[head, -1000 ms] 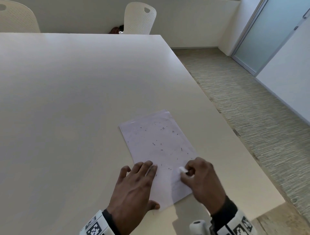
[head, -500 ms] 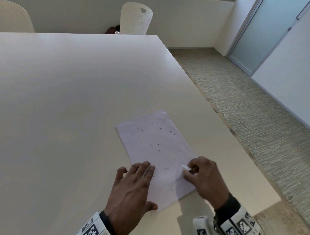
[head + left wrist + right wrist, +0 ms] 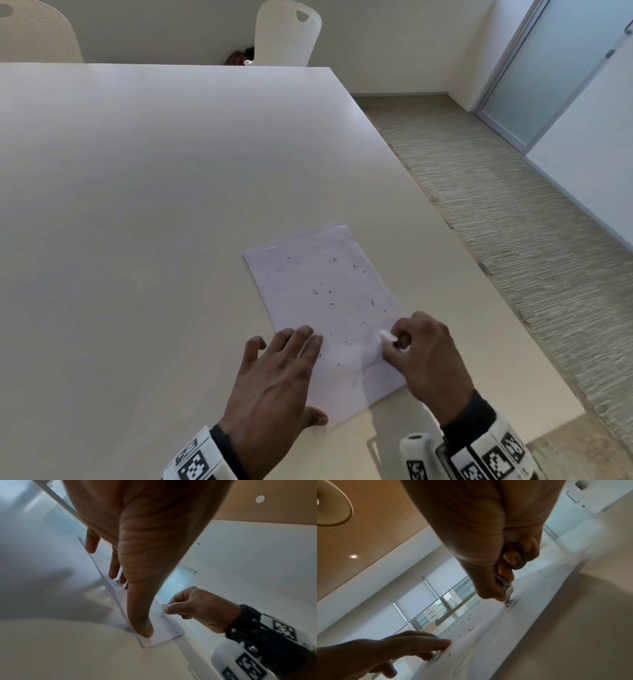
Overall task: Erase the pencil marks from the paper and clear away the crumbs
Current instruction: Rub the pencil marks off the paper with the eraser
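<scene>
A white sheet of paper [image 3: 322, 308] lies near the table's right front corner, dotted with several dark eraser crumbs [image 3: 315, 292]. My left hand [image 3: 274, 380] lies flat on the sheet's near left edge, fingers straight, thumb [image 3: 142, 628] pressing the near corner. My right hand [image 3: 424, 356] pinches a small white eraser [image 3: 387, 336] and holds its tip down on the paper's right side. In the right wrist view the eraser [image 3: 507, 592] touches the paper [image 3: 488, 635] by a faint grey smudge. Faint pencil lines [image 3: 161, 620] show near the thumb.
The large pale table [image 3: 154, 205] stretches away to the left and back. Its right edge [image 3: 442, 219] runs close beside the paper, with carpet floor [image 3: 531, 257] beyond. Two white chairs [image 3: 287, 34] stand at the far side.
The right hand with the eraser has shifted slightly up and right along the paper's right side. The left hand keeps its place on the sheet.
</scene>
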{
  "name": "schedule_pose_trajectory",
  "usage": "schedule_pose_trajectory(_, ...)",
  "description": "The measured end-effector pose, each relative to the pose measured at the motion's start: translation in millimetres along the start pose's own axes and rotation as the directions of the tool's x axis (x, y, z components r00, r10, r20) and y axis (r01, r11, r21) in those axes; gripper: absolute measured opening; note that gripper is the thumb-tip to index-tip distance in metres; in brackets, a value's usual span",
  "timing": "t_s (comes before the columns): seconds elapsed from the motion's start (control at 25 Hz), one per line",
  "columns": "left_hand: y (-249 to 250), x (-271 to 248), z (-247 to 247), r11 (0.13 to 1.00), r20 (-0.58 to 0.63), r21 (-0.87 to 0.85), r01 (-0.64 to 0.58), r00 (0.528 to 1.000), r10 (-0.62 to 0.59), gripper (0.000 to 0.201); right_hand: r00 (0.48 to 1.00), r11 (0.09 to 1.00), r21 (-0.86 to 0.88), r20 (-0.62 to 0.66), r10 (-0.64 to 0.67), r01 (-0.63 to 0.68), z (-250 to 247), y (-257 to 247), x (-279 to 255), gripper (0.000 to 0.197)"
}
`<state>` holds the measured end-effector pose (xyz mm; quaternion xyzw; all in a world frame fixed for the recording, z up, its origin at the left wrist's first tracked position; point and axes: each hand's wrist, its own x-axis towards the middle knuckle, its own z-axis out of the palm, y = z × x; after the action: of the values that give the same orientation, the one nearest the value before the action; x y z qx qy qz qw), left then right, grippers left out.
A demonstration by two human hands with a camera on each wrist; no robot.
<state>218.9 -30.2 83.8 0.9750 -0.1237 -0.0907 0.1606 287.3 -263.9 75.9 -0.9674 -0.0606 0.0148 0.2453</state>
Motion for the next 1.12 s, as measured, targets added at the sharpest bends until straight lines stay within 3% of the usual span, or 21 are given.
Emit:
schedule_pose_trajectory(0.08, 0, 0, 1, 1.000, -0.005, 0.000, -0.001, 1.000, 0.001, 0.102, 0.998, 0.999, 0.014, 0.052, -0.032, 0.032, 4, -12, -9, 0.026)
schedule_pose_trajectory(0.2, 0, 0, 0, 1.000, 0.016, 0.011, 0.006, 1.000, -0.006, 0.102, 0.954, 0.984, 0.104, 0.250, -0.166, 0.143, 20, -40, -36, 0.022)
schedule_pose_trajectory(0.24, 0, 0, 1, 1.000, 0.014, 0.016, 0.003, 1.000, -0.004, 0.101, 0.959, 0.986, 0.111, 0.239, -0.151, 0.127, 16, -33, -30, 0.024)
schedule_pose_trajectory(0.32, 1, 0, 2, 1.000, 0.008, 0.013, 0.001, 1.000, -0.002, 0.102, 0.996, 0.996, 0.085, 0.082, -0.044, 0.037, 1, 1, -5, 0.030)
schedule_pose_trajectory(0.4, 0, 0, 3, 1.000, -0.003, 0.006, 0.003, 1.000, -0.003, 0.102, 0.999, 0.999, 0.028, -0.025, 0.046, -0.045, -14, 23, 6, 0.033)
schedule_pose_trajectory(0.6, -1, 0, 7, 1.000, 0.007, 0.008, 0.007, 1.000, -0.007, 0.104, 0.997, 0.996, 0.082, 0.056, -0.046, 0.041, 1, 11, -15, 0.030)
schedule_pose_trajectory(0.76, -2, 1, 7, 1.000, 0.010, 0.016, 0.015, 1.000, -0.015, 0.106, 0.991, 0.996, 0.003, -0.099, 0.094, -0.094, -20, 38, 7, 0.027)
schedule_pose_trajectory(0.92, -1, 0, 6, 1.000, 0.011, 0.004, 0.014, 1.000, -0.014, 0.104, 1.000, 0.997, 0.078, 0.013, -0.015, 0.014, -13, 22, -7, 0.026)
schedule_pose_trajectory(1.12, 3, 2, 2, 1.000, 0.021, 0.024, 0.017, 1.000, -0.017, 0.103, 0.994, 0.999, 0.000, -0.095, 0.052, -0.052, -19, 30, 4, 0.023)
